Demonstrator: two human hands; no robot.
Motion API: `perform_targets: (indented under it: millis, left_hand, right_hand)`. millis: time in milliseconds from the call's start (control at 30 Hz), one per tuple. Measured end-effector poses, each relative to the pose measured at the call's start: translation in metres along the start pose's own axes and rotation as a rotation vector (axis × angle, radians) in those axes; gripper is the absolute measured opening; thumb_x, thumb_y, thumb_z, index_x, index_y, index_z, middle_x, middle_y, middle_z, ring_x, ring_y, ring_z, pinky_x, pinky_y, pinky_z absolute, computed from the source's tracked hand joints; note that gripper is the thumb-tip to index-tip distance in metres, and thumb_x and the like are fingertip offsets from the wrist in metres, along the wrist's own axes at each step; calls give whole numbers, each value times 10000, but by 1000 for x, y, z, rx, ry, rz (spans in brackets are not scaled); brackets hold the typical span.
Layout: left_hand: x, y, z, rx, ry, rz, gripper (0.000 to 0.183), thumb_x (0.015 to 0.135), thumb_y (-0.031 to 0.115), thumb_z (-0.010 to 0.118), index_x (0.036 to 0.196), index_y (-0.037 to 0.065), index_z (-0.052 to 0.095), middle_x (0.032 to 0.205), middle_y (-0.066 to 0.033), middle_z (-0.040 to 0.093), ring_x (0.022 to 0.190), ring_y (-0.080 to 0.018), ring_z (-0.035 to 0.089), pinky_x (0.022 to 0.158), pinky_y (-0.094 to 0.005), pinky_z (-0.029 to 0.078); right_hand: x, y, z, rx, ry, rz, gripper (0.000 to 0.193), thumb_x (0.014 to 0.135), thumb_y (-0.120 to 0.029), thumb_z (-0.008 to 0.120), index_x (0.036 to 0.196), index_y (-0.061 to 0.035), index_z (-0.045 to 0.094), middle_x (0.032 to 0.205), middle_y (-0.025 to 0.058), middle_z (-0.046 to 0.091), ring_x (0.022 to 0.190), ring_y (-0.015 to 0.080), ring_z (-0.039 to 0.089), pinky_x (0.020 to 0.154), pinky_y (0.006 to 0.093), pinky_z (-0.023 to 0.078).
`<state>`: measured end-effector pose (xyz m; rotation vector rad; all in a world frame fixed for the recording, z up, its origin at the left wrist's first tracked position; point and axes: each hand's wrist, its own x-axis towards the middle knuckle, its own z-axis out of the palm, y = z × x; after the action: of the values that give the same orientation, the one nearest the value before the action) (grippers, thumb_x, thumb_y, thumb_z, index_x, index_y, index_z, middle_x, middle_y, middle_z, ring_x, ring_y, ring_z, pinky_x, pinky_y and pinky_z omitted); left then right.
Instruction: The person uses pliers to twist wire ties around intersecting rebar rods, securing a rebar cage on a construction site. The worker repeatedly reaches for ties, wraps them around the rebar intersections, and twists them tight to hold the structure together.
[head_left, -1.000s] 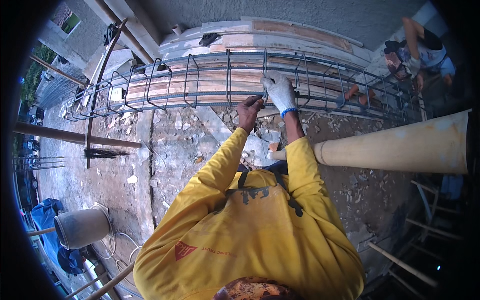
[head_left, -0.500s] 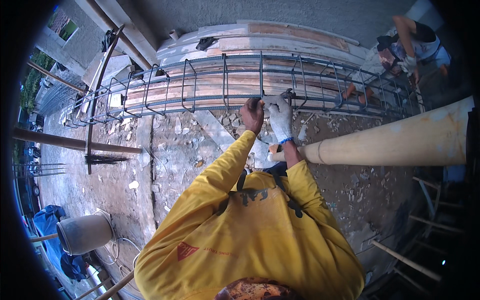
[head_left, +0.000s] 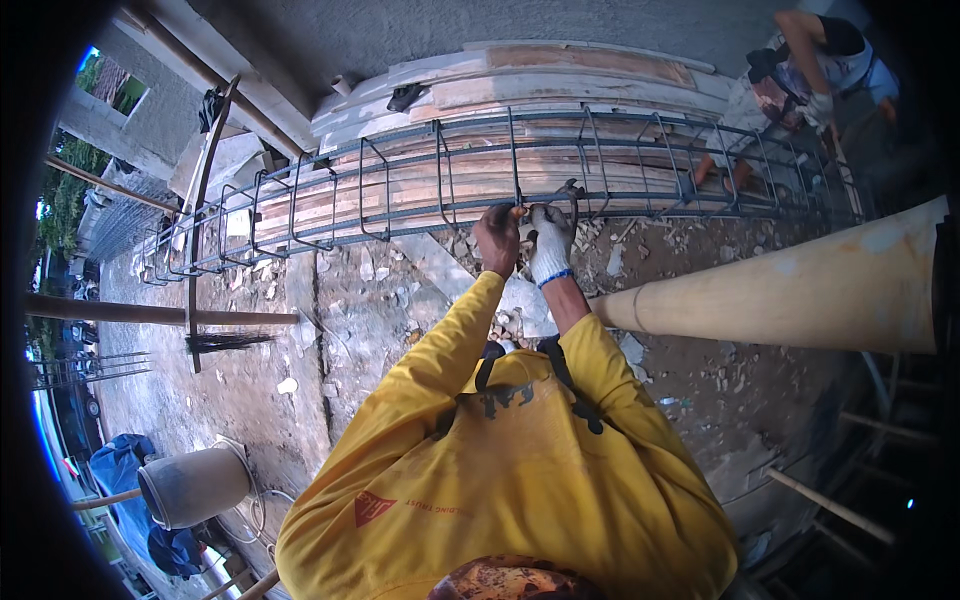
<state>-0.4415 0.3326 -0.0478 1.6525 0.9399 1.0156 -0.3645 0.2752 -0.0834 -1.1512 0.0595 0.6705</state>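
Observation:
A long rebar cage (head_left: 440, 150) of dark bars and square stirrups stretches across in front of me. At its near lower bar, below an upright stirrup leg, my bare left hand (head_left: 497, 240) is closed in a pinch. A small orange spot shows at its fingertips, too small to name. Right beside it, my right hand (head_left: 549, 243), in a white knit glove with a blue cuff, is closed round a dark metal tool shaped like pincers (head_left: 571, 190). The tool's head sticks up past the bar; the glove hides its handles.
Behind the cage lie stacked boards (head_left: 580, 90). A thick bamboo pole (head_left: 770, 278) slants in at right, close to my right forearm. At far right a co-worker (head_left: 850, 60) bends over the cage's end. Left are a wooden pole (head_left: 160, 312) and a grey drum (head_left: 195, 487); rubble litters the ground.
The view has shifted a little, so the scene sits lower at left. My right hand has turned at the bar, its wrist more upright. Both hands stay close together.

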Motion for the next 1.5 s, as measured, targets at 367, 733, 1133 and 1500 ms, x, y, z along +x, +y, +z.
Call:
perform_targets:
  millis: [367,733,1133,1500]
  left_hand:
    - [3,10,10,275,2,12,352,879,308,785,850,-33,702,771,-180,688,656,-299,639,668,-435,490]
    - [-2,10,17,224,85,16,376,865,312,794,757,-9,630,704,-158,627,598,-301,565,624,-451,451]
    - [0,-4,22,299,99,-13,391,855,346,792,722,7,647,763,-208,659,699,-418,646,662,-490,490]
    - [-2,-2,23,318,149,61,328,857,314,776,764,25,651,759,-181,644,691,-416,634,652,-511,471]
  right_hand:
    - [64,7,-5,-4,-306,115,175,1028,-214,623,1095,-93,729,886,11,671,775,121,608,657,295,470]
    - [43,-3,-7,261,-443,46,393,1046,-77,621,1439,-57,627,1114,46,710,943,143,668,829,304,559]
    - [-40,-29,-1,-957,175,-531,266,1036,-96,588,1293,-37,617,1248,188,669,1079,410,679,956,468,556]
    - [50,-135,98,-1902,-445,-454,268,847,-166,669,1050,-69,814,1113,248,759,1041,428,748,874,519,608]
